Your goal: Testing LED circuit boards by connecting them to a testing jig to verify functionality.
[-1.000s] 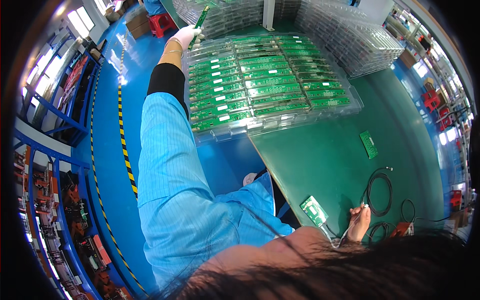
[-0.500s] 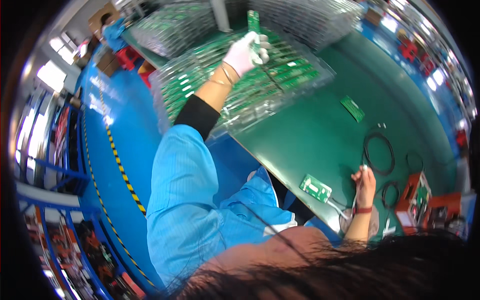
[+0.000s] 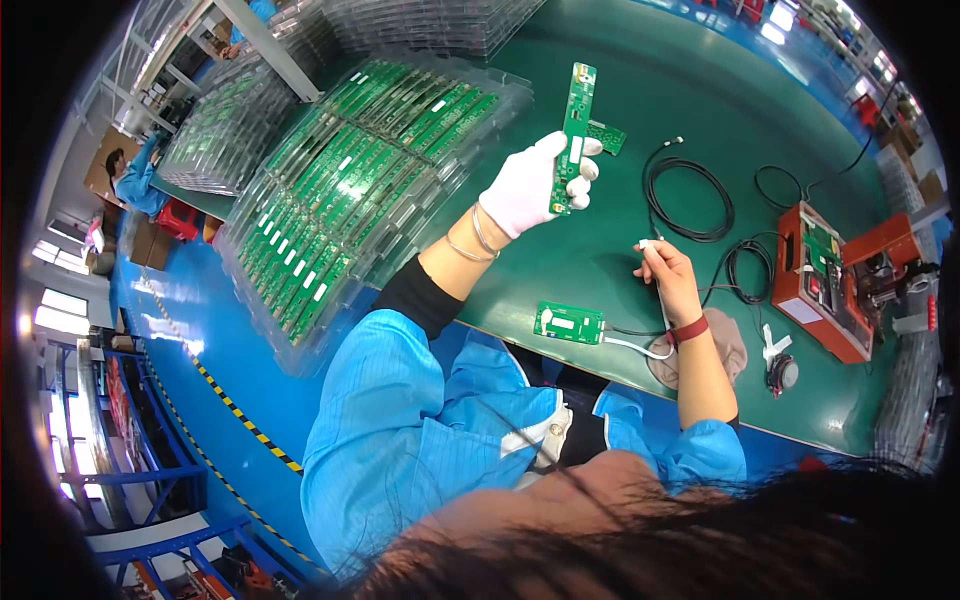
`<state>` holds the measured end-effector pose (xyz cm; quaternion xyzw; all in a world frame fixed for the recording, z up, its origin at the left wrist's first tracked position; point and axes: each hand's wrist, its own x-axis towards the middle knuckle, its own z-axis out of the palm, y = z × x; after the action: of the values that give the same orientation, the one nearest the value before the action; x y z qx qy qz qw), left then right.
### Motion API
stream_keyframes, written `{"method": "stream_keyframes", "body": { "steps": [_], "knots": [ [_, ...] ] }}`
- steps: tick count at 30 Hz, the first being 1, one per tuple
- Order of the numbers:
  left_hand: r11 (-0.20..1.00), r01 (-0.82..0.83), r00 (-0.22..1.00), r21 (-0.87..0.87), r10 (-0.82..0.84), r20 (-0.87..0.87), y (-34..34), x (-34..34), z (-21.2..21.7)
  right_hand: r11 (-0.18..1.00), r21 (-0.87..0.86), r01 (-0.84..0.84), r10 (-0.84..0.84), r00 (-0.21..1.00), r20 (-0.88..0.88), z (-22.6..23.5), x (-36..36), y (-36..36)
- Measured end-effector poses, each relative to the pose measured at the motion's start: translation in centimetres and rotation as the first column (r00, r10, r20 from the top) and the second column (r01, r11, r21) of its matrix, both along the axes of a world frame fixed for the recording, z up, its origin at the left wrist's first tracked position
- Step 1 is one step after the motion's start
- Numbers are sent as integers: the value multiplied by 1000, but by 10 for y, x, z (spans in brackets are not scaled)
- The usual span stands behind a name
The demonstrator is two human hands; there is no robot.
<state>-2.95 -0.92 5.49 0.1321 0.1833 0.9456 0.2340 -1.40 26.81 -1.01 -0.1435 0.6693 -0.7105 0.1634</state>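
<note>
My left hand (image 3: 525, 188), in a white glove, is closed on a long narrow green circuit board (image 3: 578, 108) held above the table. My bare right hand (image 3: 676, 285) pinches the white plug (image 3: 646, 244) of a cable between thumb and fingers. A white lead (image 3: 637, 344) curves from a smaller green circuit board (image 3: 569, 322) near the table's edge toward my right wrist; its further run is partly hidden. Partly behind the raised board lies another green board (image 3: 609, 137). At left, a clear plastic tray (image 3: 243, 268) carries rows of long green boards.
A coiled black cable (image 3: 690, 200) lies beyond my right hand. An orange test fixture (image 3: 830, 290) stands at right, with a small round speaker-like part (image 3: 783, 373) nearby. Stacked clear trays (image 3: 225, 130) and a metal post (image 3: 268, 48) stand at the far left. Another person sits beyond.
My left hand has brought the long board from above the tray rightward over the table. My view has turned right. The right hand still pinches the plug.
</note>
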Motion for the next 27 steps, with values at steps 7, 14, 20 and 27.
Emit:
{"method": "stream_keyframes", "body": {
  "steps": [7,14,20,27],
  "knots": [
    [996,-36,999,-83,37,17,7,12,-6,1000,1,-11,12,1000,-12,-1,0,0],
    [972,-67,997,-225,72,15,10,20,-9,1000,11,3,-3,999,-32,2,2,-4],
    [851,-165,984,-498,110,-139,13,27,-9,999,26,40,-38,997,-69,5,3,-2],
    [616,-297,943,-730,70,-324,25,16,-8,990,27,141,-140,989,-55,5,-2,3]
  ]
}}
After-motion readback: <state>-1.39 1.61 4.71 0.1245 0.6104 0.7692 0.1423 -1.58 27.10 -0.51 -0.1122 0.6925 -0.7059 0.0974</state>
